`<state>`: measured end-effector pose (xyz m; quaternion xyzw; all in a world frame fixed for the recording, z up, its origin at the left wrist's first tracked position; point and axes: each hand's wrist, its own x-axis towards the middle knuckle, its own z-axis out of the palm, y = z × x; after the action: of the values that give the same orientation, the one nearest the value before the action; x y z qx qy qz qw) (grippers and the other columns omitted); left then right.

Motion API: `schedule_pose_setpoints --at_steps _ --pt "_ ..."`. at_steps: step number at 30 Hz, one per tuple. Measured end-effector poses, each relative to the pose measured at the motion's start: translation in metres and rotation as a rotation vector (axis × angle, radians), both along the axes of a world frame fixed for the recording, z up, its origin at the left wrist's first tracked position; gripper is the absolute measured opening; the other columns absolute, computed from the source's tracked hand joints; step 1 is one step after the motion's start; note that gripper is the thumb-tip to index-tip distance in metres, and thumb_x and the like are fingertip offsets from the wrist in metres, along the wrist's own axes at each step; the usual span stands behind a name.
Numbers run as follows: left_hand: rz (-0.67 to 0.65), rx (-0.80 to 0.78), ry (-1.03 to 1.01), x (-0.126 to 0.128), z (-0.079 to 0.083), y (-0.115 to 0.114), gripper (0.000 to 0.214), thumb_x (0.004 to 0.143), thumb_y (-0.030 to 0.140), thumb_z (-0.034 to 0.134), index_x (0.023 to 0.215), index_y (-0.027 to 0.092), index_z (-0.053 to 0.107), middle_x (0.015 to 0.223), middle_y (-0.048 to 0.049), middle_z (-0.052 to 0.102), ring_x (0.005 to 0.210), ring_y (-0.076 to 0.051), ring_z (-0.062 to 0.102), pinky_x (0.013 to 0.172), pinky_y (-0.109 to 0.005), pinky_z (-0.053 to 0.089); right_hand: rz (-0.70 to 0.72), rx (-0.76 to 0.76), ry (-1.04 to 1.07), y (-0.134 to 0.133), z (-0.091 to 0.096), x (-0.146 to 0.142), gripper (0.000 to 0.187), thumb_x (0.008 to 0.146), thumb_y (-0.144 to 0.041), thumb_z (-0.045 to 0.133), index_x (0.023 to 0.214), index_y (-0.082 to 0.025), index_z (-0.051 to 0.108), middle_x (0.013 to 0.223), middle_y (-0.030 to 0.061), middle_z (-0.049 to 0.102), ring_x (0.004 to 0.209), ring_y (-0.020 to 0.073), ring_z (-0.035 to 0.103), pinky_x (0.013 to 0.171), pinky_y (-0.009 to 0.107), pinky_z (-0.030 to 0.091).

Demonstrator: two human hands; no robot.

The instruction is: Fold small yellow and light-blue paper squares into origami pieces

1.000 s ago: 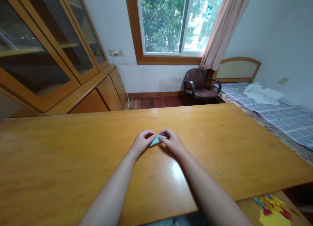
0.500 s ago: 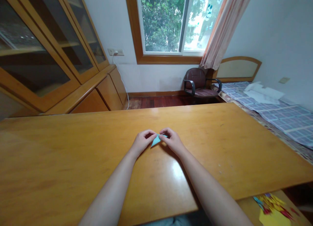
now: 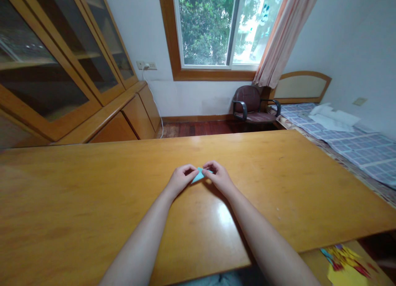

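A small folded piece of light-blue paper (image 3: 198, 176) is held just over the wooden table (image 3: 102, 203), between my two hands. My left hand (image 3: 182, 178) pinches its left side between thumb and fingers. My right hand (image 3: 216, 175) is closed on the upper right side, thumb in front and fingers curled behind. Parts of the paper are hidden under the fingertips, so the exact fold cannot be made out.
At the lower right, a lower surface carries yellow paper (image 3: 346, 277) and a pile of colourful folded pieces (image 3: 345, 256). Beyond the table stand an armchair (image 3: 249, 104) and a bed (image 3: 349, 133). A glass-door cabinet (image 3: 89, 83) is at the left.
The blue paper has tilted slightly, and its lower left point has come up a little. Both hands keep their pinch, with the right one shifted very slightly.
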<state>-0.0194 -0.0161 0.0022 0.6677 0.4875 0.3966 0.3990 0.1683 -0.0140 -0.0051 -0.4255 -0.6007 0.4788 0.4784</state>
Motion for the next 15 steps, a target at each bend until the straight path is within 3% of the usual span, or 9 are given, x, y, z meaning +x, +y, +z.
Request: schedule_pose_setpoints --at_steps 6,15 --pt "-0.009 0.011 0.017 0.0015 0.0030 -0.0016 0.026 0.081 0.042 0.064 0.076 0.016 0.069 0.075 -0.0024 0.069 0.072 -0.019 0.061 0.067 -0.026 0.047 0.027 0.026 -0.034 0.0004 0.0015 -0.0004 0.020 0.078 -0.032 0.066 0.093 -0.018 0.067 0.082 0.0021 0.068 0.075 0.0160 0.061 0.072 0.029 0.048" --pt "-0.026 0.028 0.085 0.0035 0.0074 -0.0033 0.026 0.080 0.042 0.063 0.073 0.017 0.069 0.072 -0.0022 0.068 0.070 -0.019 0.060 0.066 -0.027 0.045 0.027 0.109 -0.154 0.0037 0.0001 -0.0004 0.017 0.082 -0.034 0.065 0.077 -0.018 0.069 0.075 0.0019 0.066 0.072 0.0165 0.059 0.067 0.028 0.045"
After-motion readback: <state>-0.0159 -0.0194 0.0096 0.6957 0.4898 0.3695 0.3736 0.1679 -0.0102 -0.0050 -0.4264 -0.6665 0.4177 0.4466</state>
